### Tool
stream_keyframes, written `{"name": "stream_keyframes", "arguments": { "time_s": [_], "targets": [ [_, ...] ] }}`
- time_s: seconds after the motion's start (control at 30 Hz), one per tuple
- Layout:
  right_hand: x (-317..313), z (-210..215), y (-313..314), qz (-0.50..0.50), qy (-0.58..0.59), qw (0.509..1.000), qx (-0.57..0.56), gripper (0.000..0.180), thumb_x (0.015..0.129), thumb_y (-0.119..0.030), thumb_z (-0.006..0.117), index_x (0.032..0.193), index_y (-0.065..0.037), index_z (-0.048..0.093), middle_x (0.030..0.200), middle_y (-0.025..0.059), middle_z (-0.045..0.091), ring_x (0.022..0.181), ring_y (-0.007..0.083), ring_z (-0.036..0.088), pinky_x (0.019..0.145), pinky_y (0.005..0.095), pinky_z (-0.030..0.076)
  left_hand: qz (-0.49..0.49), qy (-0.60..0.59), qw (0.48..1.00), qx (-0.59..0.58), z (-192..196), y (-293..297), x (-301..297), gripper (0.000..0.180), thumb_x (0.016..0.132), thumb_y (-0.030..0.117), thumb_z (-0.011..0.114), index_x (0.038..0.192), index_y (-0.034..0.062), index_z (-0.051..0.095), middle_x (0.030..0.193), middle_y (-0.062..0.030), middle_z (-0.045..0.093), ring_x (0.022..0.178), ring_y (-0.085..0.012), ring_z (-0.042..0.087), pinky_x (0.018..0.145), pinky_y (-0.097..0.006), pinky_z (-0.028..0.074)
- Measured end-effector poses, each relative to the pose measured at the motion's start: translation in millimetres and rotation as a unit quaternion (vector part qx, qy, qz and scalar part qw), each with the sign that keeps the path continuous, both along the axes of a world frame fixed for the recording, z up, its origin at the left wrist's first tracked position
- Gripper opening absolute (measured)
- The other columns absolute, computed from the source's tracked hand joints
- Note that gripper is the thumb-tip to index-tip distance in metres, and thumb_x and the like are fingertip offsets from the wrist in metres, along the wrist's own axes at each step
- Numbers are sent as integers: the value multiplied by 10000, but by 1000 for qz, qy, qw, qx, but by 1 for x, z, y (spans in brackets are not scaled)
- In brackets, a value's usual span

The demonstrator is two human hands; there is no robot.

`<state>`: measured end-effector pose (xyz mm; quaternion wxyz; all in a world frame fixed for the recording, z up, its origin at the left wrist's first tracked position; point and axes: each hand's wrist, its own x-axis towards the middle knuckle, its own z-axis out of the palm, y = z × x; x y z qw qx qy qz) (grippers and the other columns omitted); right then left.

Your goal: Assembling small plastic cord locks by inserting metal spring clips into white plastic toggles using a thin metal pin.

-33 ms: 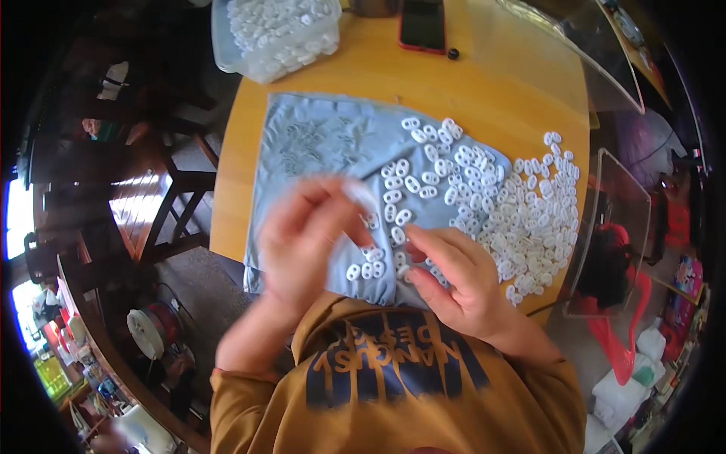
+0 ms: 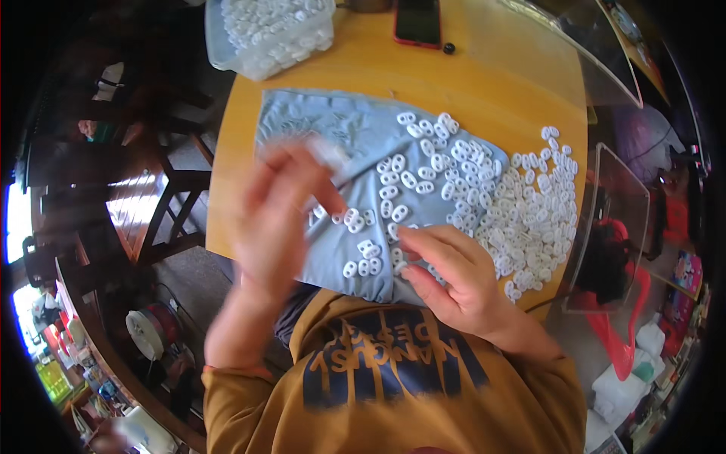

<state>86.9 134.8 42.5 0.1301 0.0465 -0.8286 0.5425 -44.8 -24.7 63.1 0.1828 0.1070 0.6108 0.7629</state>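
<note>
Clock face: 12 is away from the person. Nearest piece: a small white oval plastic piece with two holes (image 2: 397,256), on the cloth by the fingertips of the right hand (image 2: 455,281), at about 10 o'clock from that hand's middle. Long axis looks roughly 12-to-6. Right hand is nearer; from the left hand (image 2: 281,198) the piece lies well apart, toward 4 o'clock. The short gap to the right thumb and forefinger looks to be what matters.

Right hand: thumb and forefinger tips narrowly apart; cannot tell whether anything is gripped. Left hand: blurred, fingers drawn in, a pale smear by them; cannot tell whether it holds a piece.

Counts, outward:
- small cluster of white pieces (image 2: 364,267), toward 9 o'clock of the nearest piece: five or so.
- group by the left fingertips (image 2: 341,213): about five, partly blurred.
- white heap (image 2: 533,227), 1 to 2 o'clock from the right hand: too many to count.
- light-blue fabric cloth (image 2: 363,121) beneath the pieces: one.
- yellow wooden worktop (image 2: 355,72): one.
- translucent plastic tub (image 2: 219,45), 12 o'clock from the left hand: one; its white contents uncountable.
- black phone with red edge (image 2: 417,21): one; small black ball (image 2: 449,48) just beside: one.
</note>
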Motion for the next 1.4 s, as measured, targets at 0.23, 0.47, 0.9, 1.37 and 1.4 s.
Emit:
{"name": "stream_keyframes", "arguments": {
  "time_s": [0.23, 0.47, 0.9, 1.37, 1.4],
  "targets": [
    [7, -5, -8, 104, -2, 993, 51, 264, 738, -25, 662, 999, -23, 622, 866, 85, 596, 725, 235, 578, 617, 314, 461, 90, 185, 978, -40, 39, 7, -210, 329, 845, 100, 610, 1133, -43, 537, 932, -108, 633, 804, -146, 608, 760, -225, 475],
    [20, -21, 1, 91, -46, 995, 14, 251, 736, -54, 670, 982, -37, 623, 858, 73, 597, 732, 241, 577, 625, 323, 454, -30, 227, 964, -135, 10, 55, -98, 228, 839, 86, 592, 1038, -23, 615, 826, -54, 638, 628, -77, 553, 609, -198, 454],
    [28, -27, 7, 109, -82, 991, -6, 249, 727, -81, 676, 967, -36, 624, 855, 67, 585, 739, 240, 575, 630, 334, 459, -173, 501, 789, -311, -20, 94, -33, 132, 773, 78, 631, 902, 48, 627, 801, -106, 610, 733, -285, 592, 627, -336, 474],
    [32, -32, 8, 147, -102, 983, 25, 308, 683, -88, 678, 978, -32, 609, 902, 80, 552, 787, 237, 564, 694, 343, 455, -199, 584, 726, -304, -59, 81, 0, 213, 644, 56, 599, 856, 74, 608, 867, -50, 576, 809, -242, 558, 720, -366, 429],
    [32, -32, 8, 148, -101, 983, 26, 308, 683, -88, 678, 978, -32, 609, 902, 80, 552, 787, 237, 564, 694, 343, 455, -197, 585, 726, -304, -61, 86, 0, 213, 644, 56, 599, 856, 74, 608, 867, -50, 576, 809, -242, 558, 720, -366, 429]
  ]
}}
